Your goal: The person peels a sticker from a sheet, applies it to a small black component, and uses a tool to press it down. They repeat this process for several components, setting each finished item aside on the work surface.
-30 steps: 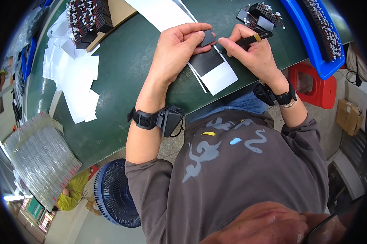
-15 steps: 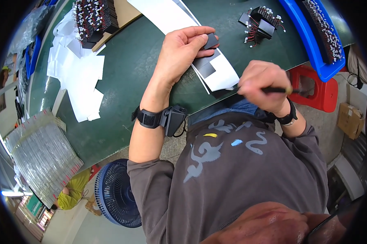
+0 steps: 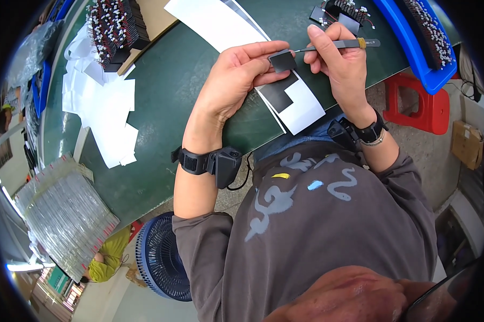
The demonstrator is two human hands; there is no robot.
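My left hand (image 3: 235, 74) pinches a small flat black rectangular piece (image 3: 283, 61) between thumb and fingers, above the table. Grey tweezers (image 3: 372, 43) with a yellowish band lie in my right hand (image 3: 343, 67), its fingers closed round them. Their tips point left and reach the piece's right edge; whether they touch it or carry anything is too small to tell. Under my left hand runs a long white backing sheet (image 3: 307, 109) with dark patches on it. Its near end hangs at the table edge.
On the green table (image 3: 161, 115) lie white paper scraps (image 3: 110, 121). Black parts with wires and white connectors (image 3: 115, 32) stand at the far left, more (image 3: 349, 16) at the far right. A blue tray (image 3: 424, 64), red stool (image 3: 432, 110) and blue fan (image 3: 161, 257) stand around.
My right hand has moved up and left from the sheet's near end, bringing the tweezers to the black piece. My left hand still holds the piece, now turned more into view.
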